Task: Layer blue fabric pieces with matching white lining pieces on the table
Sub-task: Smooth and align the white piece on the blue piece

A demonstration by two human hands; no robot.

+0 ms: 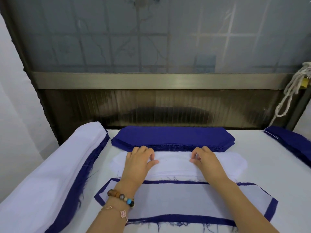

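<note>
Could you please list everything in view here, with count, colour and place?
table: one, white, under everything.
blue fabric stack: one, dark blue, far centre.
white lining stack: one, white, centre.
layered piece: one, white on blue, nearest.
side pile: one, white over blue, left edge.
blue pile: one, dark blue, far right.
rope: one, off-white, hanging far right.
beaded bracelet: one, multicoloured, left wrist.
chain bracelet: one, pink, left wrist.
left hand: one, pinching the white lining stack.
right hand: one, pinching the same stack.

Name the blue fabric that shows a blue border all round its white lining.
The single blue piece lying nearest the camera. The far centre stack is bare blue; the left pile shows blue along one edge only.
</note>
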